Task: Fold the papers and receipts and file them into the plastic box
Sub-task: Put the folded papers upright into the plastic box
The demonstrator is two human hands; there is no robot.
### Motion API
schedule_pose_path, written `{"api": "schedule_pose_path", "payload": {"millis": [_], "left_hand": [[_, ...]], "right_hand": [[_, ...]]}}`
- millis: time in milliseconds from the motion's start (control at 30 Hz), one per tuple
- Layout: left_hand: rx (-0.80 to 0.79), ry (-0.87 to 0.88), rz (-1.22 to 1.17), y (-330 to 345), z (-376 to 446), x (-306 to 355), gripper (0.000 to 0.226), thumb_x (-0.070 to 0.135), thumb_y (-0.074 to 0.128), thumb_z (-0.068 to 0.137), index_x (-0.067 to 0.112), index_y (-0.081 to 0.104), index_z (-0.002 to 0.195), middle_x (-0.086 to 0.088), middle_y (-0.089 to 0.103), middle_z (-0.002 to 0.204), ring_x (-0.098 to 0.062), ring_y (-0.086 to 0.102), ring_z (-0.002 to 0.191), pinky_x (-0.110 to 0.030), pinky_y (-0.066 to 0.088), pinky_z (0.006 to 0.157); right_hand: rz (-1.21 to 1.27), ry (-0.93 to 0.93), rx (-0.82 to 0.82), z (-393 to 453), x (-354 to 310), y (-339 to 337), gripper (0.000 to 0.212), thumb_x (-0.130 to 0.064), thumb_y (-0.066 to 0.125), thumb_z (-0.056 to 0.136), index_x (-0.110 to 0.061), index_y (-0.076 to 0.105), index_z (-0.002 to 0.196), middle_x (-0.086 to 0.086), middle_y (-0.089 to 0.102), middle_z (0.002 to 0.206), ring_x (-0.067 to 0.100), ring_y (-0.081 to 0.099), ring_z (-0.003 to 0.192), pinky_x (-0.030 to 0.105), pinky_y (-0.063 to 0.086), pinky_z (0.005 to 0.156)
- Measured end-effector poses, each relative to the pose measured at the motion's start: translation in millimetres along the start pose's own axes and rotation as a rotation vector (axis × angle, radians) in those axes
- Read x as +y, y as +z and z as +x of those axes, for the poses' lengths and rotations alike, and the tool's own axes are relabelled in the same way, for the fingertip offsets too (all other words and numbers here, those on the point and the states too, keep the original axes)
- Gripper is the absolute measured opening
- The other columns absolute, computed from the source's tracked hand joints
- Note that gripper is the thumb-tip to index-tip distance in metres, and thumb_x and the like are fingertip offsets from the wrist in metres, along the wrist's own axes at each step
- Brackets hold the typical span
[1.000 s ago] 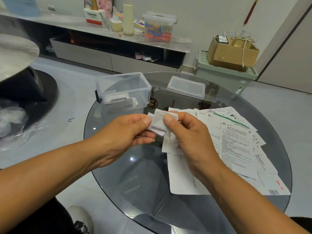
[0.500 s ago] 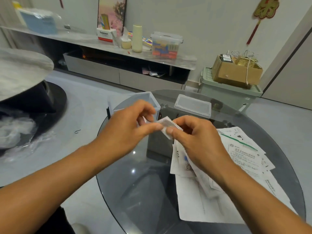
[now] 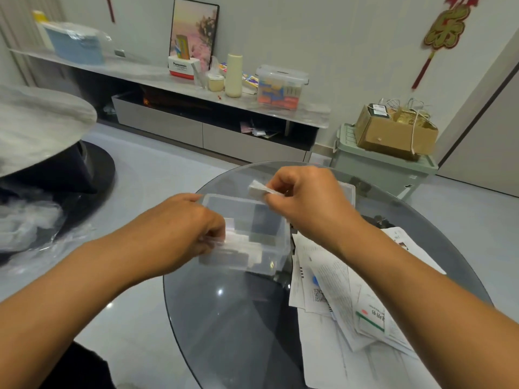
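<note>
The room is softly lit and a bit dim. A small white spot of light shines on the glass bench (image 3: pixel 224 318). The hands (image 3: pixel 306 203) look blurry. Lines bend near the picture's edges.

Single view: head camera, wide-angle, worn by the person. Faces forward and down across the round glass worktop (image 3: pixel 224 318), whose near edge is cut off at the bottom of the frame. Close range: both forearms enter from the near corners, hands at frame centre. Far field takes in the floor, a low shelf (image 3: pixel 174 73) along the far wall, and a second table (image 3: pixel 42 122) at far left. Lines bow toward the frame edges. No second view.
</note>
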State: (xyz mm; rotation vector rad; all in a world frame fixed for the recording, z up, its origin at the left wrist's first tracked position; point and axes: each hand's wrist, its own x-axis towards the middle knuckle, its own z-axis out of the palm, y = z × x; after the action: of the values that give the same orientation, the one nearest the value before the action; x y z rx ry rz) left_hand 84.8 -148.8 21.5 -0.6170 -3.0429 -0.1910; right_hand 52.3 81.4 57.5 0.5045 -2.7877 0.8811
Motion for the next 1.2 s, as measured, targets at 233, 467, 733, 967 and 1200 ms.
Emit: {"api": "schedule_pose_path", "payload": {"millis": [233,467,733,967,1200], "left_hand": [[-0.106,0.036,-0.111,-9.2,-3.3,2.7,0.040,0.051,0.082,0.075,0.041,0.046,0.090,0.019,0.053,0.091,-0.003,0.051,0.084,-0.022,0.043,0.065],[-0.027,0.144,0.165,2.5,3.1,13.4,0.079,0.083,0.065,0.068,0.038,0.037,0.126,0.019,0.053,0.127,-0.009,0.048,0.110,-0.029,0.032,0.099],[-0.135,0.098,0.335,14.2,16.4,26.4,0.089,0.081,0.063,0.072,0.027,0.036,0.137,0.003,0.063,0.112,-0.018,0.051,0.094,-0.035,0.037,0.092],[-0.228,0.051,0.301,9.5,21.1,29.3,0.074,0.070,0.072,0.072,0.031,0.032,0.120,0.007,0.047,0.089,-0.018,0.042,0.083,-0.037,0.037,0.088],[-0.245,0.078,0.122,6.8,19.9,21.0,0.067,0.056,0.076,0.080,0.034,0.039,0.131,0.010,0.050,0.099,-0.017,0.048,0.093,-0.029,0.035,0.081]], "right_hand": [[-0.462,-0.160,-0.302,8.0,-24.4,32.2,0.015,-0.011,0.063,0.086,-0.016,0.061,0.072,0.006,0.059,0.072,0.030,0.059,0.070,0.034,0.047,0.059],[-0.467,-0.013,-0.327,2.5,-16.1,42.0,0.004,-0.011,0.064,0.092,-0.011,0.067,0.089,0.006,0.058,0.075,0.024,0.059,0.067,0.032,0.051,0.057],[-0.491,0.086,-0.333,7.5,-14.7,52.1,0.036,-0.004,0.065,0.091,-0.017,0.043,0.066,0.003,0.045,0.067,0.016,0.042,0.055,0.027,0.039,0.051],[-0.480,0.014,-0.319,15.7,-10.4,57.8,0.024,-0.003,0.062,0.090,-0.014,0.053,0.071,0.004,0.047,0.066,0.018,0.046,0.056,0.032,0.048,0.061],[-0.494,-0.233,-0.331,16.3,-15.0,53.3,0.016,-0.006,0.063,0.090,-0.014,0.054,0.080,0.002,0.047,0.067,0.030,0.062,0.071,0.040,0.052,0.061]]}}
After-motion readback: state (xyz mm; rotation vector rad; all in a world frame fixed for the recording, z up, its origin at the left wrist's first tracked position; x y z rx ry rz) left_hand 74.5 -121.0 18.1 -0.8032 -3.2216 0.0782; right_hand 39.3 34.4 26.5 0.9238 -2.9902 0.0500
